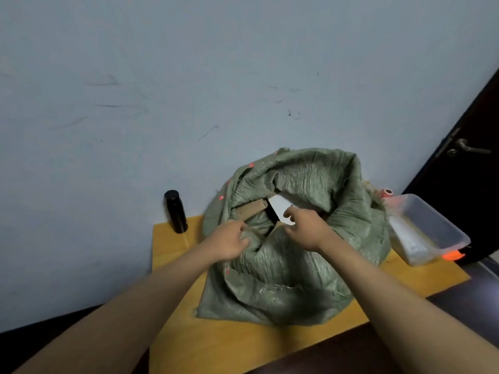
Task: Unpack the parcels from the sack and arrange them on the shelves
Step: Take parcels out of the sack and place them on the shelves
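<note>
Sitting slumped on a yellow-wood desk (297, 344) against a pale blue wall (189, 76): a crumpled green woven sack (291, 282), mouth gaping upward and rim folded loosely outward. Showing inside the opening: a brown cardboard parcel (252, 209) toward the left, a white flat parcel (280, 207) leaning beside it, touching or nearly so, and a corner of another brown box (279, 225) just below the white one. Gripping the near-left rim of the sack: the left hand (229, 242), its fingers (244, 228) curled and bunching the green fabric. Reaching over the mouth from the right: the right hand (307, 226), fingers (290, 211) bent and slightly apart, hovering at the white parcel's lower edge, seemingly touching it rather than gripping, though blurring there is making contact hard to judge. Stretching in from the bottom corners: both bare forearms. Standing upright at the desk's far-left edge, near the wall and just apart from the sack: a black cylindrical flask (176, 211). Overhanging the desk's right edge, tilted and pressing close against the sack's side: a clear plastic tub (432, 228) with something pale lying in it and an orange bit (452, 256) peeking under its front corner. Standing behind the tub: a small red-and-white roll (386, 193). Filling the far right: a dark door (464, 184) with a lever handle (467, 148).
</note>
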